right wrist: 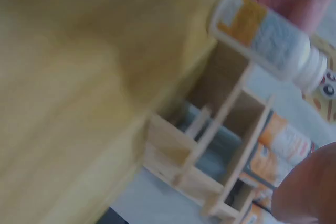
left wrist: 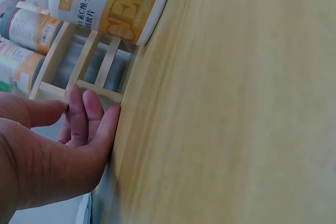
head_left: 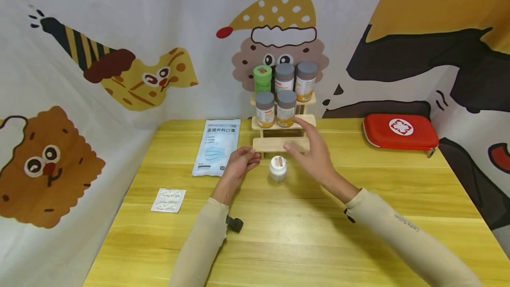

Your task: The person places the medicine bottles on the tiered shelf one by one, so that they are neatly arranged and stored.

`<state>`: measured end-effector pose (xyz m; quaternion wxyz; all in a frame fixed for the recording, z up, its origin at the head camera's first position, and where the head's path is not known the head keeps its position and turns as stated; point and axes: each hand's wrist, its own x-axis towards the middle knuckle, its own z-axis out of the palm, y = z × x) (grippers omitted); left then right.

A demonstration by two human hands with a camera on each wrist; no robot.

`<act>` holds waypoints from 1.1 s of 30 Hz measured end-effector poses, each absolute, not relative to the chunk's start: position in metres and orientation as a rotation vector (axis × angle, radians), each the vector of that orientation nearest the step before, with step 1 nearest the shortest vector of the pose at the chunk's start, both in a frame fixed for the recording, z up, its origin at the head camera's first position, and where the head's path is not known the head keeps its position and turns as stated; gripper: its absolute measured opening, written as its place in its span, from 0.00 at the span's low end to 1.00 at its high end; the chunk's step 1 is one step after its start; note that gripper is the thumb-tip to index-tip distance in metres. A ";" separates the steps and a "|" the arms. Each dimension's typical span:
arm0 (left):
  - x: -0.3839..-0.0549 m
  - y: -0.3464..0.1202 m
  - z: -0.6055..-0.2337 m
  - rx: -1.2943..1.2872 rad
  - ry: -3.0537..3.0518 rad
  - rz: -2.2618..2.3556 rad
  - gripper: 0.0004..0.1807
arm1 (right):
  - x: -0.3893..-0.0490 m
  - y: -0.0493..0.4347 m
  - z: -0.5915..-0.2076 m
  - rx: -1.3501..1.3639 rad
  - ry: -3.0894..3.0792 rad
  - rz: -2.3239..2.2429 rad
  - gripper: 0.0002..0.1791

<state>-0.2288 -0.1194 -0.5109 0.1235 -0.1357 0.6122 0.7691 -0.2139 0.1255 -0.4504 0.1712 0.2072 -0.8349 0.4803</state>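
Observation:
A small three-step wooden rack [head_left: 280, 145] stands at the back of the table. My left hand [head_left: 240, 163] pinches the left end of its lowest step; the left wrist view shows thumb and curled fingers at that corner. My right hand [head_left: 314, 154], thumb and forefinger spread and holding nothing, is at the rack's right side, close to a grey-capped bottle [head_left: 286, 109] on the middle step. Beside that bottle is another grey-capped bottle [head_left: 265, 110]. Between my hands, in front of the rack, a white pill bottle [head_left: 278, 169] stands upright on the table.
The top step bears a green bottle [head_left: 262, 79] and two grey-capped bottles [head_left: 305, 82]. A mask packet [head_left: 217, 147] lies left of the rack, a small white sachet [head_left: 168, 200] nearer the front. To the right lies a red first-aid case [head_left: 400, 132]. A printed curtain [head_left: 179, 17] hangs behind.

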 end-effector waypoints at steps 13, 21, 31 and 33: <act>-0.229 -0.119 -0.513 -0.397 1.794 2.258 0.06 | -0.189 0.120 -0.483 0.834 -2.657 1.459 0.53; -0.229 -0.118 -0.514 -0.390 1.783 2.266 0.04 | -0.185 0.118 -0.493 0.832 -2.695 1.474 0.48; -0.229 -0.118 -0.514 -0.392 1.798 2.268 0.05 | -0.187 0.116 -0.496 0.883 -2.652 1.538 0.41; -0.229 -0.118 -0.515 -0.393 1.798 2.272 0.05 | -0.187 0.115 -0.496 0.887 -2.649 1.555 0.39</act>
